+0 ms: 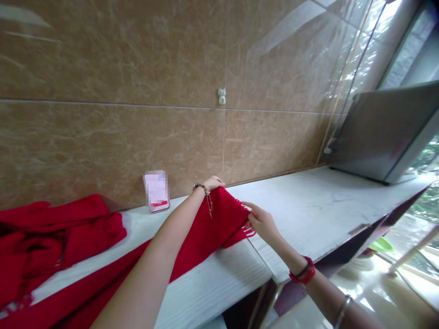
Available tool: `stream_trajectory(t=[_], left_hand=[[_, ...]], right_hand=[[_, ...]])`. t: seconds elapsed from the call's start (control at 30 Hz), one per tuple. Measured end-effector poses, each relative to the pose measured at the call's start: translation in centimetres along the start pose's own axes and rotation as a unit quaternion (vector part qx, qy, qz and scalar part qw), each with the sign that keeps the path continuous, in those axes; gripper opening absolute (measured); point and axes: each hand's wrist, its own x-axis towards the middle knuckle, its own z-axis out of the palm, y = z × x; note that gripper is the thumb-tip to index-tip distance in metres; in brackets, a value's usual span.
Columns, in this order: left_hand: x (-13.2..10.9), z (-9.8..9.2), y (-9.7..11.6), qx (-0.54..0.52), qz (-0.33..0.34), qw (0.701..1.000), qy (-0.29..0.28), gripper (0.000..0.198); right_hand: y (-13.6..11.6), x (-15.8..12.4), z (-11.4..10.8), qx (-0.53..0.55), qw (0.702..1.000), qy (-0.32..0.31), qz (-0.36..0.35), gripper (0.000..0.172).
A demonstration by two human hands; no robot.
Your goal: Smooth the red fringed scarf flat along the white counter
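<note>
A long red scarf [206, 233] with a fringed end stretches along the white counter from the lower left to the middle. My left hand [214, 183], with a beaded bracelet at the wrist, pinches the scarf's far corner near the wall. At the fringe, my right hand [261, 221] grips the near part of the end between thumb and fingers, its index finger stretched toward the edge. Between both hands the cloth is lifted a little and partly folded over. Another bundle of red fabric [92, 228] lies crumpled at the left.
A phone [157, 192] leans against the brown tiled wall [137, 137]. A small cat-shaped figure [222, 96] is fixed on the tiles. At the right, a large grey box-like appliance [380, 132] stands on the counter [302, 196]. Beyond the counter's front edge, a green basin [381, 245] sits lower down.
</note>
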Motion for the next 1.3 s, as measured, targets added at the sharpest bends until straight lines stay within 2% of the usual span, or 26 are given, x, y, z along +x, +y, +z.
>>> stream_trajectory(t=[0.1,0.2,0.3,0.4,0.5,0.6,0.7,0.77,0.9,0.97,1.03,1.1,1.2,1.27,1.3], left_hand=[[2.0,3.3,-1.0,0.058,-0.007,0.998,-0.022,0.032],[2.8,5.7,-2.7,0.109,0.003,0.993,-0.034,0.031],[2.9,6.9,-3.8,0.153,0.024,0.987,-0.032,0.031],[2.5,7.1,-4.1,0.19,0.043,0.981,-0.015,0.028],[1.2,6.5,-4.3,0.218,0.061,0.974,0.02,0.026],[-1.4,5.1,-5.2,0.24,0.07,0.967,0.043,0.034],[-4.6,3.4,-6.9,0.265,0.06,0.962,0.029,0.043],[-6.4,2.2,-8.1,0.277,0.044,0.96,0.006,0.045],[-7.9,-0.3,-9.6,0.287,0.007,0.958,-0.014,0.043],[-8.0,-1.1,-9.6,0.293,-0.002,0.956,-0.012,0.042],[-8.1,-1.2,-9.1,0.303,0.002,0.953,-0.002,0.043],[-8.7,-0.2,-8.2,0.315,0.02,0.949,0.02,0.045],[-10.2,2.9,-6.7,0.325,0.065,0.942,0.048,0.046],[-11.0,5.2,-6.0,0.326,0.09,0.94,0.044,0.048],[-11.4,6.2,-5.8,0.327,0.089,0.941,0.019,0.051]], right_hand=[[3.0,-0.5,-0.4,-0.102,0.994,-0.042,-0.024,0.05],[4.5,-1.4,-0.2,-0.223,0.967,-0.103,-0.071,0.049],[4.5,-1.9,0.2,-0.316,0.936,-0.138,-0.072,0.047],[4.3,-2.0,0.4,-0.376,0.912,-0.144,-0.078,0.048],[4.4,-1.9,0.4,-0.412,0.895,-0.118,-0.119,0.049],[5.1,-1.7,0.1,-0.416,0.88,-0.093,-0.212,0.049],[6.1,-1.5,-0.3,-0.385,0.865,-0.115,-0.299,0.044],[6.9,-1.4,-0.4,-0.354,0.865,-0.129,-0.33,0.042],[7.9,-1.3,-0.4,-0.308,0.877,-0.158,-0.334,0.042],[8.0,-1.4,-0.4,-0.302,0.883,-0.173,-0.316,0.043],[7.8,-1.5,-0.4,-0.295,0.89,-0.18,-0.297,0.046],[7.5,-1.5,-0.7,-0.287,0.897,-0.187,-0.28,0.051],[6.1,-0.9,-1.3,-0.263,0.899,-0.23,-0.265,0.058],[4.7,0.1,-1.8,-0.235,0.904,-0.253,-0.252,0.058],[4.0,0.9,-1.8,-0.222,0.911,-0.249,-0.242,0.056]])
